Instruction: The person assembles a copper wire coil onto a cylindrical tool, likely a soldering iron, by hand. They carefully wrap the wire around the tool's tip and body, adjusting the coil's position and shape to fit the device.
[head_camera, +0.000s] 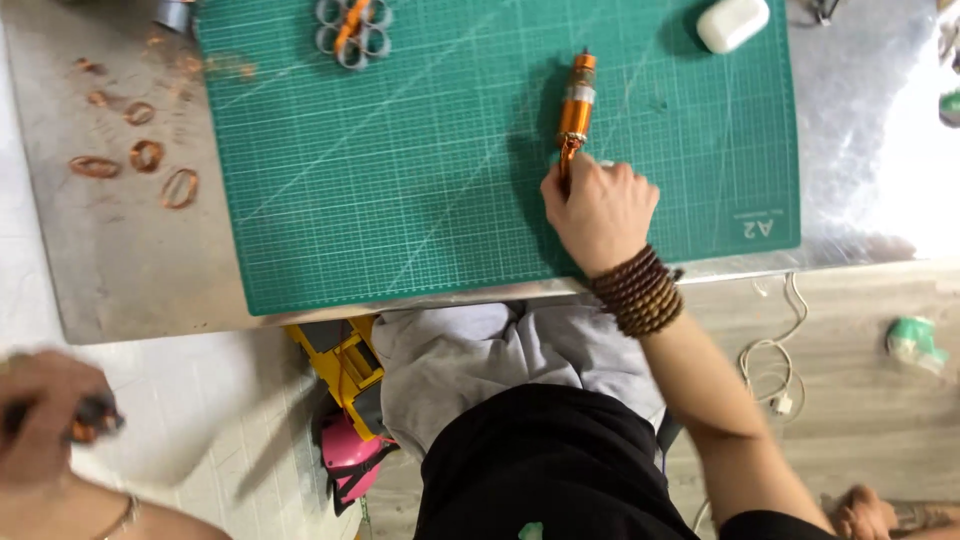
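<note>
One orange cylindrical tool (576, 105) lies on the green cutting mat (420, 180), its near end gripped by the closed right hand (600, 210). Left hand (45, 415), low beside the tabletop (130, 260), is closed around a dark, blurred object (95, 415). Copper rings (150, 155) lie left of the mat.

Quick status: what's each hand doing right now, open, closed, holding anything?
Right hand: closed on the end of the orange pen-shaped tool lying on the green cutting mat.
Left hand: closed around a dark object, blurred, off the table; what it is cannot be told.
</note>
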